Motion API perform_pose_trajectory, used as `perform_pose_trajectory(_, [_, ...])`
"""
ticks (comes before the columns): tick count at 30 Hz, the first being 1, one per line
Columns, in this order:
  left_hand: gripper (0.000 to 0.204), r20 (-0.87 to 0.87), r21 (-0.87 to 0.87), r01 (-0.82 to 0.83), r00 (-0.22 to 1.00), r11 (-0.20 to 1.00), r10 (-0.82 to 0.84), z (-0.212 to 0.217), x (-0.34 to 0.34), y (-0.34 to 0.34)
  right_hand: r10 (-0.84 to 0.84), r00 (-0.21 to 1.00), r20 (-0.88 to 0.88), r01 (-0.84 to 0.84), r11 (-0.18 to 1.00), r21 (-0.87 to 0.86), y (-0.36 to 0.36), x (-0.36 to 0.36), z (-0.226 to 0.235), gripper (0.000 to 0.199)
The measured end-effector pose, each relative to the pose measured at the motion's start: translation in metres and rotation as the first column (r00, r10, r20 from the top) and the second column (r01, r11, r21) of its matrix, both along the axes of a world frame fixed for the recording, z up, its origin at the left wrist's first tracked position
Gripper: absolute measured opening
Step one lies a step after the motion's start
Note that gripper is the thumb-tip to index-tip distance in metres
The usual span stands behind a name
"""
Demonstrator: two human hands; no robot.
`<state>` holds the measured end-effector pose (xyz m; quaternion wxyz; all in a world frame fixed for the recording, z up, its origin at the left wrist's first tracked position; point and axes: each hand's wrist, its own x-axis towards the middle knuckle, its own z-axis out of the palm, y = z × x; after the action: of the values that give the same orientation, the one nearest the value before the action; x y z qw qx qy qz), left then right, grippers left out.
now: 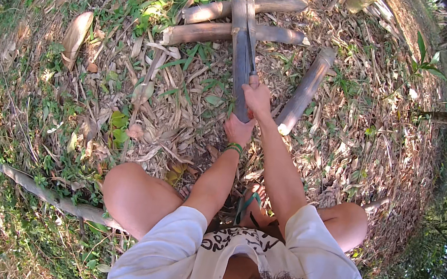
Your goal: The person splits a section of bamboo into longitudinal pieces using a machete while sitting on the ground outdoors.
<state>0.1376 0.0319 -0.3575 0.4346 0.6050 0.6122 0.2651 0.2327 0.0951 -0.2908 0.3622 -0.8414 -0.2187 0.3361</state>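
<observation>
A grey-brown length of bamboo [240, 57] points away from me, its far end lying over two crosswise bamboo pieces, a farther one [280, 5] and a nearer one [203, 33]. My left hand [238, 130] is closed around its near end. Just above it, my right hand [256, 100] grips the wooden handle of a machete [251, 50]. The dark blade lies along the right side of the bamboo, close against it; whether it has cut in I cannot tell. Both hands are close together, with fingers partly hidden.
Another bamboo piece [307, 88] lies slanted to the right of my hands. A pale dry sheath [77, 38] rests at the far left. Dry leaves and green plants cover the ground. A long branch [57, 199] lies beside my left knee, and a thick cut stem [364, 0] at far right.
</observation>
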Motion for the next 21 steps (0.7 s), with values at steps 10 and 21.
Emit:
perform_pose_trajectory(10, [0.086, -0.036, -0.011, 0.089, 0.995, 0.996, -0.089, -0.014, -0.012, -0.008, 0.302, 0.951, 0.067, -0.284, 0.938, -0.197, -0.005, 0.031, 0.053, 0.032])
perform_pose_trajectory(21, [0.092, -0.098, -0.035, 0.079, 0.992, 0.996, -0.083, -0.007, -0.007, -0.016, 0.576, 0.744, 0.338, -0.440, 0.803, -0.401, -0.019, 0.046, 0.063, 0.037])
